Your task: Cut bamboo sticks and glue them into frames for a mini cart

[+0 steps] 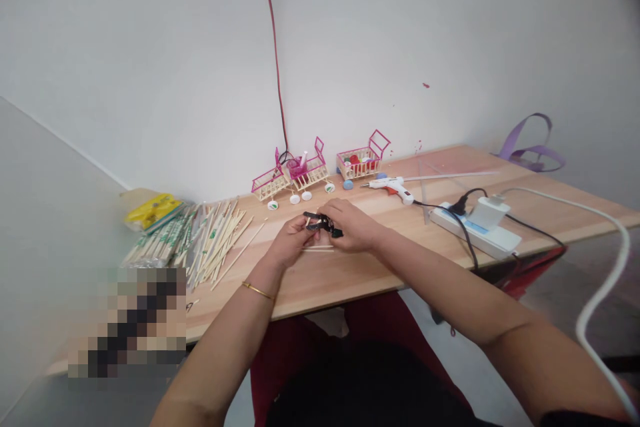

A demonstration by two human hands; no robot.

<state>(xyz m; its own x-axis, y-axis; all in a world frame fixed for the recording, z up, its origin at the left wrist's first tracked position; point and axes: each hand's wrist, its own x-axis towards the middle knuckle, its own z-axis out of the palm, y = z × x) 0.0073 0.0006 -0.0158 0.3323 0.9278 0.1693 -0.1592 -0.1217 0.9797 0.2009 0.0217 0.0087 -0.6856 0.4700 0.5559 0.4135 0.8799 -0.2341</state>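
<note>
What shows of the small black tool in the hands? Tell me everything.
The small black tool is dark and slim, perhaps clippers or pliers; its kind is too small to tell. It lies roughly level just above the wooden table, the left hand pinching its left end, the right hand gripping its right end. Thin pale sticks lie on the table below it.

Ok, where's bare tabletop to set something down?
Bare wood: the table front between the right hand, on a black tool, and the power strip; also behind the strip. Crowded: chopsticks at left, toy carts and glue gun at back.
</note>
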